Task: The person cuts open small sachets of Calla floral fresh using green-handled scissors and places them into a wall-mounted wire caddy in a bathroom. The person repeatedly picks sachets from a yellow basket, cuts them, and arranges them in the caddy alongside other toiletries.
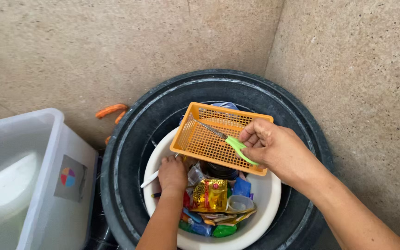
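Scissors [230, 141] with green handles lie over the orange mesh basket [214, 136], and the right hand [274, 150] pinches those handles between thumb and fingers, closed on them. Their long axis runs on a diagonal: the metal blades point up and to the left, toward the far left corner of the basket, while the handles trail down and to the right, under the hand. The blades look closed or nearly so; whether they rest on the mesh floor or hang just above it I cannot tell.

Going from the left: a clear plastic bin [42, 185] with a round coloured sticker stands on the floor, well apart from both hands. An orange object [111, 110] lies near it against the wall. Next comes a black tyre [130, 153] lying flat, and inside its ring sits a white bowl [265, 199] heaped with snack packets [209, 194], a small clear cup [240, 203] and other small wrapped items.

The left hand [172, 173] reaches down into that bowl, fingers curled among the packets just under the basket's near left corner; what it grips, if anything, is hidden. The basket sits tilted across the far part of the bowl, seemingly propped on the heap, which keeps it within both hands' reach.
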